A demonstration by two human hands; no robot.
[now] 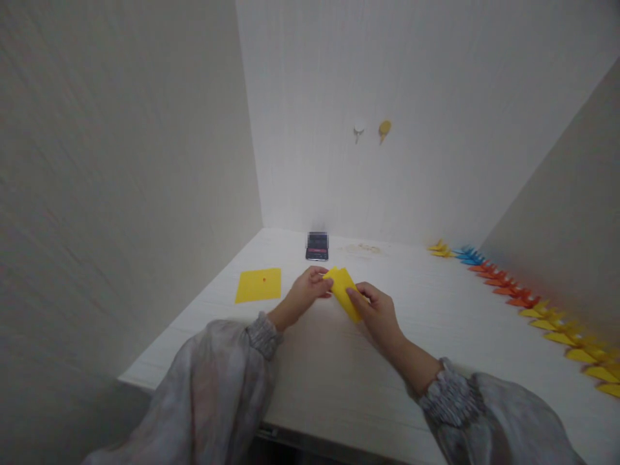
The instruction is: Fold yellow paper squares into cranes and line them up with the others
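A folded piece of yellow paper (344, 292) is held above the white tabletop between both hands, tilted with its upper end to the left. My left hand (312, 285) pinches it near its upper left corner. On the lower right edge, my right hand (375, 310) grips the same paper with the thumb on top. A flat yellow sheet or stack of sheets (256, 286) lies to the left of my left hand, with a small orange-red spot on it.
A phone (317, 247) leans by the back wall. Along the right runs a row of folded paper cranes: yellow ones (574, 339), red-orange ones (506, 284) and blue ones (467, 254). Two hooks (384, 128) hang on the back wall. The table's front edge (329, 442) is near.
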